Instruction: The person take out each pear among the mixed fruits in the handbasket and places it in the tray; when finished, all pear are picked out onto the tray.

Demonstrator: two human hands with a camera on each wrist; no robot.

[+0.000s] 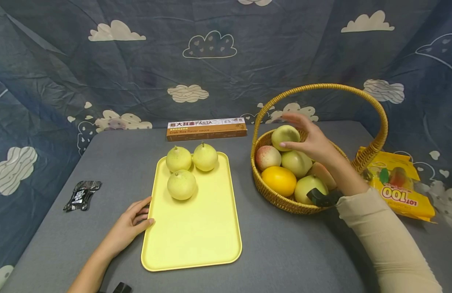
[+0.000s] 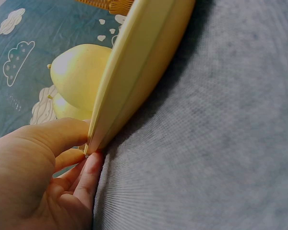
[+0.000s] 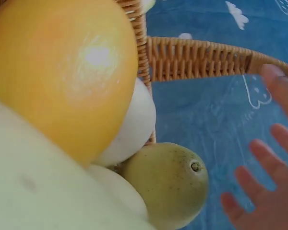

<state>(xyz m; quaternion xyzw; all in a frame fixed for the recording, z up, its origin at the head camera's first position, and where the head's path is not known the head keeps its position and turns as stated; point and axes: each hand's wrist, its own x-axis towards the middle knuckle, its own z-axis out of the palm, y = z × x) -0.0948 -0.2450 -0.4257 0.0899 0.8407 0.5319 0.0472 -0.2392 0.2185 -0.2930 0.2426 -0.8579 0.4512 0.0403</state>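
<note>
My left hand (image 1: pixel 127 227) pinches the left rim of a pale yellow tray (image 1: pixel 200 240). In the left wrist view the thumb lies on the rim's upper side, with fingertips underneath. Three round yellow-green pears (image 1: pixel 182 185) sit toward the tray's far end. My right hand (image 1: pixel 315 140), fingers spread, is over a wicker basket (image 1: pixel 273 198) of fruit. Between its thumb and fingers, in the head view, shows the topmost green fruit (image 1: pixel 284 136); the right wrist view shows the fingers (image 3: pixel 264 155) apart from the green fruit (image 3: pixel 170 184). A peach (image 1: pixel 267 158) and an orange-yellow fruit (image 1: pixel 278 181) lie below.
A tall hoop handle (image 1: pixel 322 86) arches over the basket. Behind the tray lies a pasta box (image 1: pixel 206 130). A yellow snack bag (image 1: pixel 401 191) lies right of the basket, and a small black packet (image 1: pixel 82 196) lies at the left.
</note>
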